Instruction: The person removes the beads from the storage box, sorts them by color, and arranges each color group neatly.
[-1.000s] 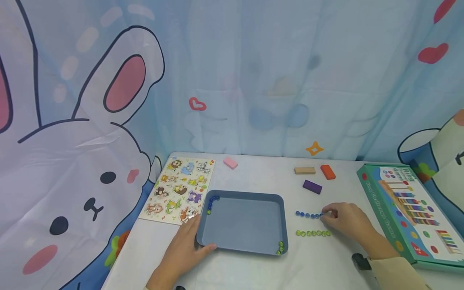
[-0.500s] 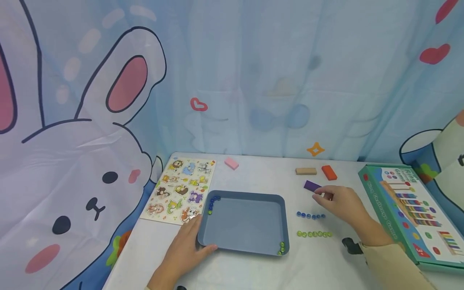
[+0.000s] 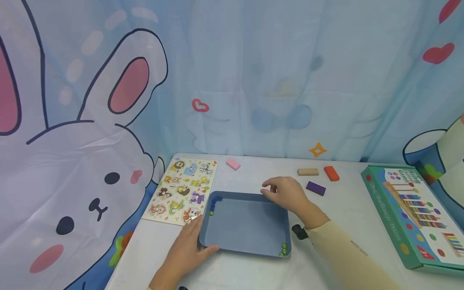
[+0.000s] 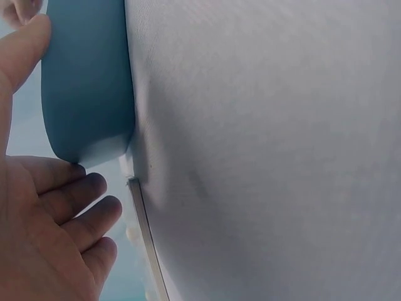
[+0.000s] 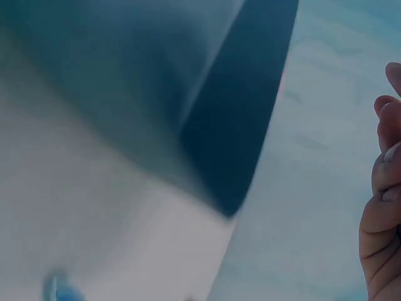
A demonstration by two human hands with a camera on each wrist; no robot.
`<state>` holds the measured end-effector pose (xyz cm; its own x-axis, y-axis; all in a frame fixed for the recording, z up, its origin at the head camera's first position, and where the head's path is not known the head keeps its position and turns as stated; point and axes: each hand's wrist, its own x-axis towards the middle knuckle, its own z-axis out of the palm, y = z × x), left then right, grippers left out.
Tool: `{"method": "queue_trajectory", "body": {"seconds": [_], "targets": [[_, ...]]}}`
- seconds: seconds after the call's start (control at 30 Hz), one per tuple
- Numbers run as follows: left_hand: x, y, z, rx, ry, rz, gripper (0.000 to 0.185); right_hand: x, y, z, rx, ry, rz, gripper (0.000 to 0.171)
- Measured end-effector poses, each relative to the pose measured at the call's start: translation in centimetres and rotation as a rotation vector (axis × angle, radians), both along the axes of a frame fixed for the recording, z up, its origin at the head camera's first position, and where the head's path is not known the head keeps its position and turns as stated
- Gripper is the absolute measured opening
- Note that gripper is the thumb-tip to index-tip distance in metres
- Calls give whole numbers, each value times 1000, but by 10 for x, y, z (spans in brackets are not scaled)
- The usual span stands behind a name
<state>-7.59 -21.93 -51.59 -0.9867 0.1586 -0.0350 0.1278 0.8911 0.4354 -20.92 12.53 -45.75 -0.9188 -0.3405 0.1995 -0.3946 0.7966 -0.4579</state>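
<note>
The shallow grey-blue rectangular plastic tray (image 3: pixel 246 225) lies on the white worktop (image 3: pixel 235 276), open floor stretching between small round blue beads (image 3: pixel 213 204) at its far left corner and green beads (image 3: pixel 284 249) near right. The left hand (image 3: pixel 185 250), fingers relaxed, touches the near left corner; the right hand (image 3: pixel 288 195), finger and thumb close (holding anything? cannot tell), hovers over the far edge.

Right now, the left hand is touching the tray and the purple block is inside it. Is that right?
Not quite: the purple block isn't inside the tray; the head view shows it on the table. The left hand is touching the tray.
</note>
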Motion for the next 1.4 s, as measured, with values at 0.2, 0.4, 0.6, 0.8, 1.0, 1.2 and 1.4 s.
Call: {"method": "queue_trajectory", "body": {"seconds": [0.2, 0.4, 0.6, 0.8, 1.0, 1.2, 1.4], "targets": [[0, -1, 3, -8, -11, 10, 114, 1, -57, -8, -13, 64, 119, 18], [0, -1, 3, -1, -10, 7, 116, 3, -104, -14, 40, 36, 204, 21], [0, 1, 0, 20, 0, -7, 116, 4, -135, -24, 90, -23, 255, 21], [1, 0, -3, 17, 9, -22, 117, 6, -154, -38, 116, -63, 279, 21], [1, 0, -2, 13, 20, -24, 114, 7, -164, -47, 109, -83, 282, 19], [1, 0, 0, 12, 9, -20, 111, 9, -172, -51, 138, -96, 292, 16], [0, -1, -1, 5, 10, -21, 110, 9, -175, -53, 172, -85, 285, 14]]}}
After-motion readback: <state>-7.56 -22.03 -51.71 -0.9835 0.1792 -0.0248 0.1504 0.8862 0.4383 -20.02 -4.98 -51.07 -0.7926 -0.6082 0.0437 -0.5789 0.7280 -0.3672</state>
